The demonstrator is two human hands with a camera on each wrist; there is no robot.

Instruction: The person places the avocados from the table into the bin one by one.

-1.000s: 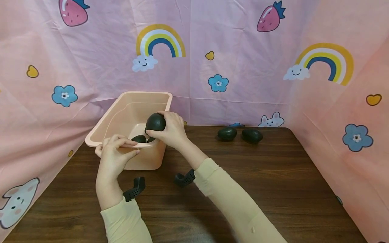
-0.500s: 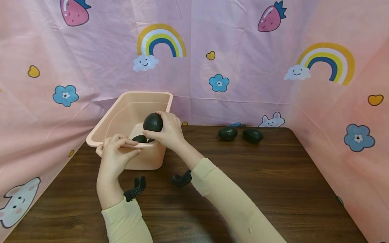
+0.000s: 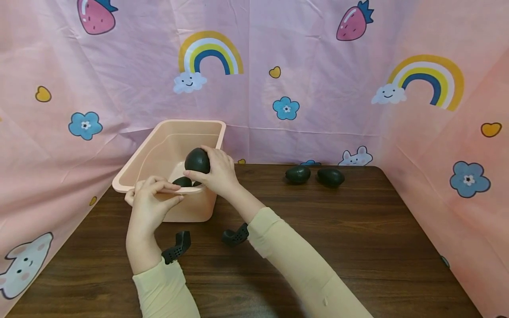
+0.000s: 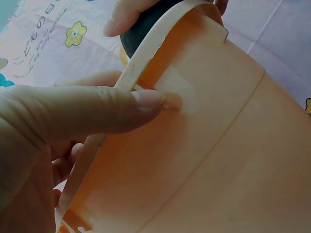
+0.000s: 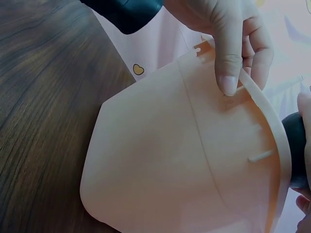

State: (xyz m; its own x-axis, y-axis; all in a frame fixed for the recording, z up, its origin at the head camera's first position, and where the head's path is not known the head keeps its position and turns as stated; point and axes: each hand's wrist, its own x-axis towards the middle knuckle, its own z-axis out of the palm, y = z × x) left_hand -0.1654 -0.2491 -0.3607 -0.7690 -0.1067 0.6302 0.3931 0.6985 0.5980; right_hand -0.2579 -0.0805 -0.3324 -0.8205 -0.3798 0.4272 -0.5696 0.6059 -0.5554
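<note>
A peach plastic bin (image 3: 137, 154) stands at the left of the dark wooden table. Its near rim is pinched by my left hand (image 3: 149, 201), thumb outside and fingers over the edge; the left wrist view shows the thumb (image 4: 121, 109) against the outer wall. Over the bin's near right corner, my right hand (image 3: 218, 172) grips a dark green avocado (image 3: 197, 160) between thumb and fingers. Below it inside the bin lies another avocado (image 3: 183, 181), with a sliver of a further dark one beside it, mostly hidden by the rim and hand.
Two more avocados, one (image 3: 298, 174) left of the other (image 3: 331, 177), lie on the table (image 3: 338, 234) near its back edge. A printed fabric backdrop (image 3: 258, 53) encloses the back and sides. Each wrist carries a black camera mount.
My right hand has shifted slightly left with the avocado in its grip, further over the bin. The left hand keeps its hold on the rim, and the bin has not moved.
</note>
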